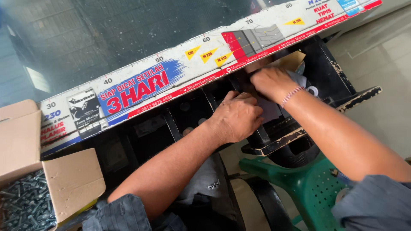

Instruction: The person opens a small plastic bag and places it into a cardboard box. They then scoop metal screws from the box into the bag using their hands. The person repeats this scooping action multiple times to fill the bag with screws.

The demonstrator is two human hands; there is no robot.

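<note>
Both my hands reach into a black compartmented drawer (295, 137) pulled out under a counter edge. My left hand (237, 117) is curled, its fingers closed on the edge of a flat grey packet (269, 110) lying in a compartment. My right hand (272, 83), a beaded bracelet on its wrist, sits just behind with its fingertips pushed down into the back of the same compartment, next to a brown cardboard flap (293, 60). What the right fingers touch is hidden. Blue sleeves cover both my upper arms.
A long printed ruler strip (171, 77) runs along the counter's front edge, with dark glass (107, 34) behind it. An open cardboard box (64, 179) of dark screws (25, 205) stands at the lower left. A green plastic chair (312, 188) is below the drawer, with pale floor tiles (385, 77) to the right.
</note>
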